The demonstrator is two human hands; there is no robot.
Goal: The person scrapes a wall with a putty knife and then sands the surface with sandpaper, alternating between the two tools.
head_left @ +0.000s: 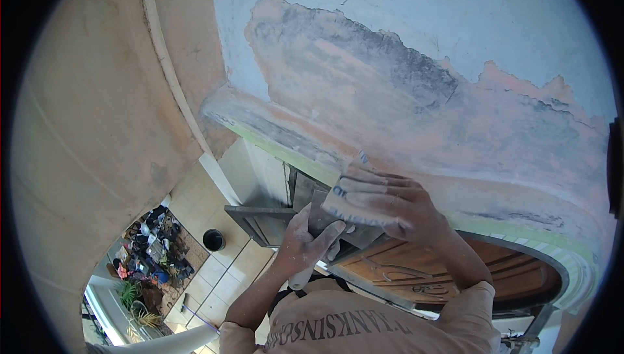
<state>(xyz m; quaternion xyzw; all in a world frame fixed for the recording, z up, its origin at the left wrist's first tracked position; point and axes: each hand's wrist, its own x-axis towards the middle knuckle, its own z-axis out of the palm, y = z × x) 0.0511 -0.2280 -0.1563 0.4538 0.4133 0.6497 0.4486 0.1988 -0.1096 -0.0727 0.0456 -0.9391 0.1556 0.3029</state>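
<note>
My right hand (406,208) is closed around a folded sheet of sandpaper (348,203) with blue lettering on its pale back. Its dusty fingers are right at the moulded ledge (312,149) below the patched wall. Just left of it, my left hand (302,243) grips a putty knife with a dark flat blade (317,208), the thumb pressed on the metal. The pale handle (300,280) sticks out below that hand. The sandpaper partly overlaps the blade in this view, and its far side is hidden by my right fingers.
The wall (351,62) has peeled, smoothed patches. Below the ledge are an arched wooden door (416,269) and a dark open panel (263,221). Far down on the tiled floor (224,279) stand a black bucket (213,240) and a pile of mixed items (159,250). A curved wall (97,126) rises at left.
</note>
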